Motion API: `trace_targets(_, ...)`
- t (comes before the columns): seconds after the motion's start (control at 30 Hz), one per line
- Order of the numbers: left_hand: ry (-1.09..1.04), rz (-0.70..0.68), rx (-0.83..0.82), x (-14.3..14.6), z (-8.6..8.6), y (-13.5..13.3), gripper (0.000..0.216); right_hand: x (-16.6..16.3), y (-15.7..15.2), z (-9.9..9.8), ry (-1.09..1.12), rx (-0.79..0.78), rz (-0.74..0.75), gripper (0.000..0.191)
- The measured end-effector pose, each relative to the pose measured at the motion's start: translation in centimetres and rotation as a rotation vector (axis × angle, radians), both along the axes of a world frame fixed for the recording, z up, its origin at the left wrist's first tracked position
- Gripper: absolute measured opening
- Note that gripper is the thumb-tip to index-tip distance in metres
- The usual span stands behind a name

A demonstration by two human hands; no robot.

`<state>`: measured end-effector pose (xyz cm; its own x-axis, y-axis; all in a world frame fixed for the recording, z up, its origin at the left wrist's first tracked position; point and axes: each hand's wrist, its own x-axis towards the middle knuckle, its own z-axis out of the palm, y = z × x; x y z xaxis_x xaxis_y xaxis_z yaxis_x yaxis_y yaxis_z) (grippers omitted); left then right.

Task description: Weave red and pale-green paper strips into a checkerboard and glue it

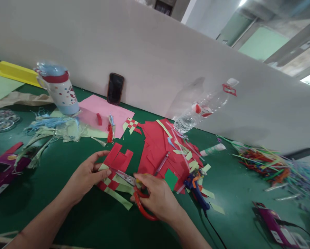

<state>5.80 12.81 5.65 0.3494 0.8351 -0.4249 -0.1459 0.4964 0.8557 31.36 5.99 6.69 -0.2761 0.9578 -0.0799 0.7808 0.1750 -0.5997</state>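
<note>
My left hand (89,174) pinches the edge of a woven mat of red and pale green paper strips (115,173) lying on the green table (66,207). My right hand (157,197) grips red-handled scissors (138,193); their blades point left over the woven strips. A second small woven piece (131,125) lies farther back beside a pile of red paper (157,145).
A spotted bottle with a blue lid (58,88), a phone (115,88) against the white wall, a pink sheet (103,112), tassels (48,131), a clear plastic bottle (204,110), a glue stick (212,149), a blue glue gun (196,190), coloured strips (269,162), purple boxes (4,171) at left.
</note>
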Motion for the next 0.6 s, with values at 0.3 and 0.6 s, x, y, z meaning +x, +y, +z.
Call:
trace_targets(0.3,0.019,-0.013,0.0,0.09,0.1,0.13,0.087,0.18,-0.23,-0.43,0.023,-0.001,-0.019,0.057)
trace_targets(0.6,-0.002,-0.015,-0.011,-0.06,-0.37,0.04,0.092,0.51,-0.45,0.05,0.026,-0.013,-0.041,0.065)
